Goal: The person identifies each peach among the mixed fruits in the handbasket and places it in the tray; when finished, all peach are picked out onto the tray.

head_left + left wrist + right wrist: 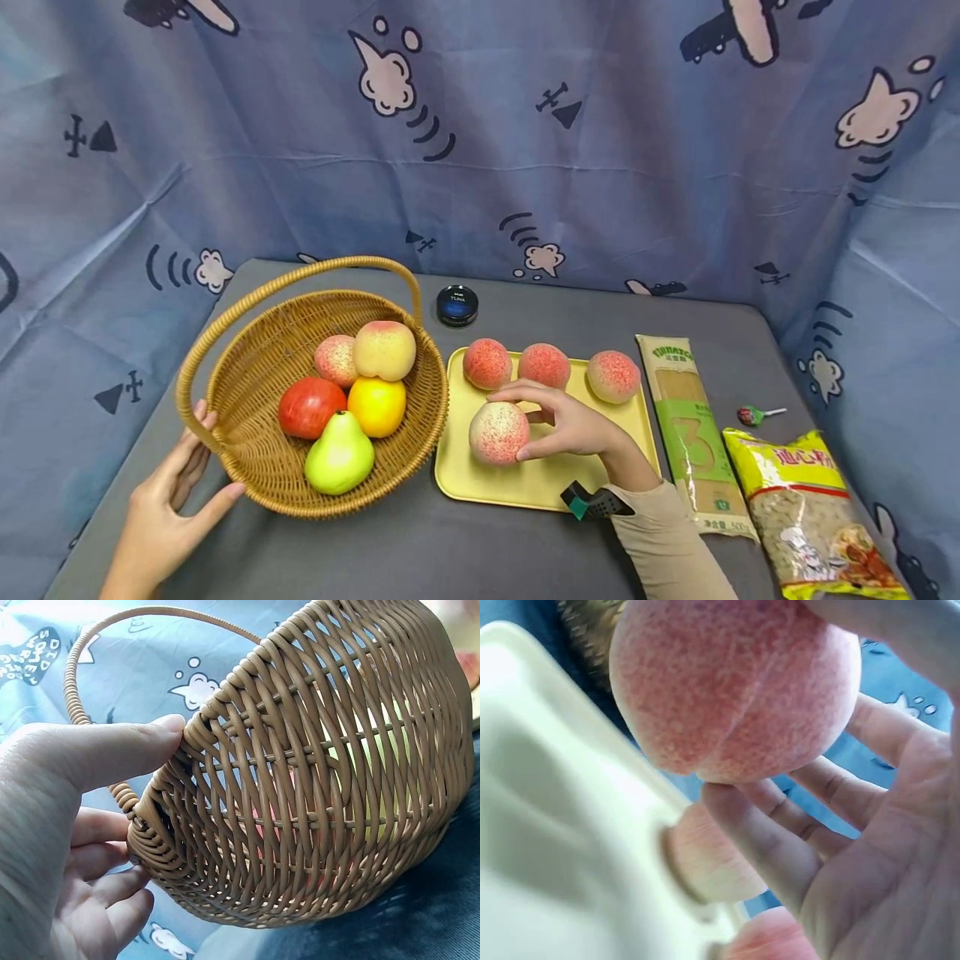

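Note:
My right hand (pixel 564 421) holds a speckled pink peach (pixel 498 433) above the yellow tray (pixel 540 492), thumb on one side and fingers on the other. In the right wrist view the peach (pixel 735 690) shows its crease, clear of the tray surface. My left hand (pixel 168 496) grips the near left side of a wicker basket (pixel 255 400), its thumb at the rim and its fingers by the handle's foot. Inside the basket lie a green pear (pixel 340 454), an orange (pixel 377 407), a red pomegranate-like fruit (pixel 311 407), a yellowish peach (pixel 385 350) and a smaller pink peach (pixel 334 360).
Three peaches, one a pink peach (pixel 614 377), sit along the tray's far side. Right of the tray lie a noodle packet (pixel 697 433), a lollipop (pixel 753 415) and a yellow pasta bag (pixel 813 517). A round black tin (pixel 457 306) stands behind, before a patterned curtain (pixel 480 125).

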Demonstrator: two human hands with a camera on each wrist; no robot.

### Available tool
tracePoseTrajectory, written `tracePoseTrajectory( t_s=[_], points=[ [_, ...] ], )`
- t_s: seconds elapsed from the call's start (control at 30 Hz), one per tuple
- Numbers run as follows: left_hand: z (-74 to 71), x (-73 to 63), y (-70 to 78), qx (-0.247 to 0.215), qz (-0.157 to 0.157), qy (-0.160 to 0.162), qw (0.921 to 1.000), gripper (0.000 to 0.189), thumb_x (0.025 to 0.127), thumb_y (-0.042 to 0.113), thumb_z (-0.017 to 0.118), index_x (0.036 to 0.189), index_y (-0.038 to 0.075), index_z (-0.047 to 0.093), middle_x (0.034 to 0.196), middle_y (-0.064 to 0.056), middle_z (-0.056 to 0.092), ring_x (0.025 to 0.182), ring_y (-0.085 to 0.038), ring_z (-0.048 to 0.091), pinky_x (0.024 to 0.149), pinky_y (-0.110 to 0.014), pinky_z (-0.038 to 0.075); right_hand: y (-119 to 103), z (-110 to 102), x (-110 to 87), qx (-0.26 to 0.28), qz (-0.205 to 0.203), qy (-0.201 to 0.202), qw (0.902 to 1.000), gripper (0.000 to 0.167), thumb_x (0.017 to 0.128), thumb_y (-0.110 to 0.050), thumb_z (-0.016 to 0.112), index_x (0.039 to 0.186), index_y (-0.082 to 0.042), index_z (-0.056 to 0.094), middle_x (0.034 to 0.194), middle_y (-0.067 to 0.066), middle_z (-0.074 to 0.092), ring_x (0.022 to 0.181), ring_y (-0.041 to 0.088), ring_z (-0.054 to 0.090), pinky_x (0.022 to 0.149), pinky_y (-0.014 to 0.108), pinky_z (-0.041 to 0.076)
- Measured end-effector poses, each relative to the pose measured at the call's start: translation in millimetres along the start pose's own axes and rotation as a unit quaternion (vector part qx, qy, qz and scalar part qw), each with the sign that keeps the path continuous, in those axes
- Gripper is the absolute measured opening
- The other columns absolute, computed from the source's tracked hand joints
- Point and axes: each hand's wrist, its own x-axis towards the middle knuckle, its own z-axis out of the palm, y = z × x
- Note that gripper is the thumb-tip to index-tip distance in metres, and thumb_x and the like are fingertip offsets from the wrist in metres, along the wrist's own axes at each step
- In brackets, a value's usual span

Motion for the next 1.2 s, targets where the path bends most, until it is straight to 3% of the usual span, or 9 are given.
tracePoseTrajectory(
  t_s=[0.4, 0.63, 0.97, 1.2],
  points=[
    [-0.1, -1.0, -1.5, 0.002, -0.023, 0.005, 0.9997, 0.093, 0.059, -0.028, 0.073, 0.142, -0.006, 0.037, 0.153, -0.02, 0.027, 0.138, -0.006, 0.034, 0.105, -0.009, 0.037, 33, 17, 9.0, 0.058, 0.009, -0.055, 0.9968, 0.063, 0.08, -0.007, 0.075, 0.136, -0.006, 0.047, 0.135, 0.014, 0.049, 0.121, 0.013, 0.05, 0.103, 0.032, 0.05],
    [0.7, -1.2, -3.3, -0.002, -0.001, 0.011, 0.9999, 0.091, 0.058, -0.028, 0.073, 0.14, -0.009, 0.038, 0.152, -0.022, 0.028, 0.138, -0.007, 0.035, 0.105, -0.01, 0.038, 33, 16, 11.3, 0.054, 0.032, -0.074, 0.9953, 0.062, 0.084, -0.013, 0.072, 0.139, -0.009, 0.043, 0.141, 0.01, 0.045, 0.125, 0.011, 0.046, 0.11, 0.032, 0.042],
    [0.1, -0.3, -1.0, 0.003, -0.007, 0.007, 0.9999, 0.09, 0.059, -0.028, 0.072, 0.14, -0.01, 0.038, 0.152, -0.023, 0.028, 0.138, -0.007, 0.034, 0.105, -0.011, 0.038, 34, 18, 16.0, 0.058, 0.038, -0.088, 0.9937, 0.062, 0.088, -0.018, 0.069, 0.142, -0.007, 0.04, 0.142, 0.011, 0.046, 0.126, 0.008, 0.046, 0.111, 0.023, 0.038],
    [0.3, 0.3, -2.5, -0.001, -0.011, 0.009, 0.9999, 0.09, 0.06, -0.027, 0.073, 0.141, -0.008, 0.038, 0.152, -0.022, 0.028, 0.138, -0.007, 0.035, 0.105, -0.01, 0.038, 30, 15, 17.7, 0.046, 0.07, -0.09, 0.9924, 0.06, 0.09, -0.024, 0.066, 0.14, -0.003, 0.042, 0.137, 0.014, 0.05, 0.123, 0.006, 0.048, 0.108, 0.02, 0.04]
  ],
)
